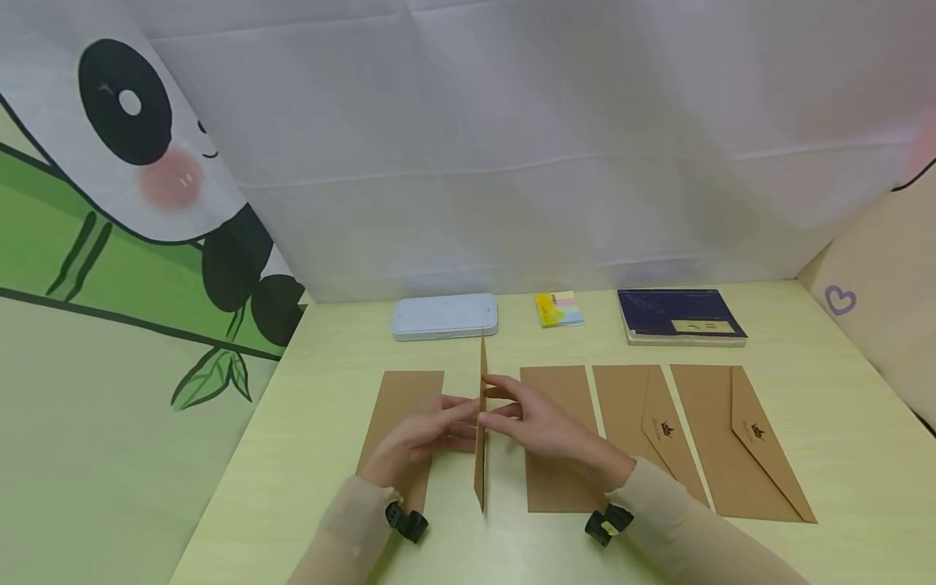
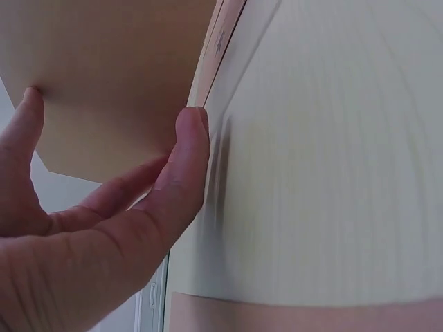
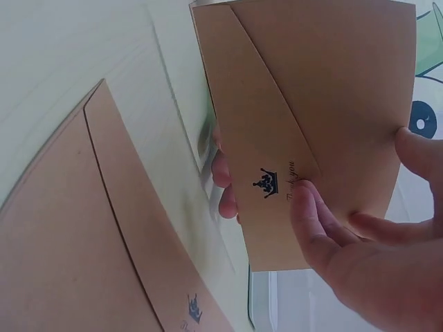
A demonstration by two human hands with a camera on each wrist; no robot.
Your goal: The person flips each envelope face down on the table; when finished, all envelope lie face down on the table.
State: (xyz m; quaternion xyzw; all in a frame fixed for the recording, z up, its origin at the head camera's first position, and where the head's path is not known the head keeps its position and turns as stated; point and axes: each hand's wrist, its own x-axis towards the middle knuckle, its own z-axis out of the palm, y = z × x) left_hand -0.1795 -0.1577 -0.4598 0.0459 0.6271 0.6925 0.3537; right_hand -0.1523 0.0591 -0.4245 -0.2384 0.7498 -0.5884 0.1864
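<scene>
Brown envelopes (image 3: 332, 83), some showing a black crown (image 3: 265, 182) and dark script (image 3: 291, 168), stand out on my feed against a pale yellow, faintly streaked table (image 1: 292, 455). I also see a pale blue case (image 1: 444, 317), a yellow, pink and light-blue notepad (image 1: 560, 309), a navy book (image 1: 669, 309) with a cream label (image 1: 702, 327), beige sleeves (image 1: 347, 524), and a black, white, green and pink cartoon backdrop (image 1: 153, 106).

mid-frame in the head view, the upright envelope (image 1: 480, 467) shows edge-on, its faces hidden. the left hand (image 1: 433, 429) covers part of the flat envelope (image 1: 409, 390) left of centre; the right hand (image 1: 544, 422) covers part of the brown envelope (image 1: 559, 390) right of centre. lettering on the navy book (image 1: 669, 309) is too small to read. in the right wrist view, a right fingertip (image 3: 303, 192) hides some script (image 3: 291, 169) by the crown (image 3: 266, 182), and the lower-left envelope (image 3: 62, 221) is cut off.
</scene>
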